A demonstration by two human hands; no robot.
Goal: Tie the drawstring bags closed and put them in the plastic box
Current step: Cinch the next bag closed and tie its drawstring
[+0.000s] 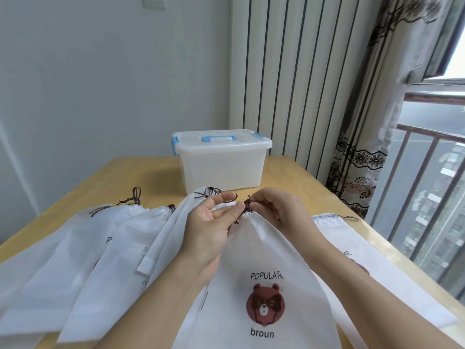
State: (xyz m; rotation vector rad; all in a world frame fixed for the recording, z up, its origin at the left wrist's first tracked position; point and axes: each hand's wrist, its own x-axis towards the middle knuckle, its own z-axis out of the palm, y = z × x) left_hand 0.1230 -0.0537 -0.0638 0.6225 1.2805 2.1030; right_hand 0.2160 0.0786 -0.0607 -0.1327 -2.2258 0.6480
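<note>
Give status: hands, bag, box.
Both hands' fingers pinch the brown cord: left hand, right hand. Bear bag neck gathered, knot in progress. Plastic box lid on, blue latches look closed; no bag inside yet.

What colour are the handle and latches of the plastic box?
Light blue, on the plastic box; the head view shows it.
</note>
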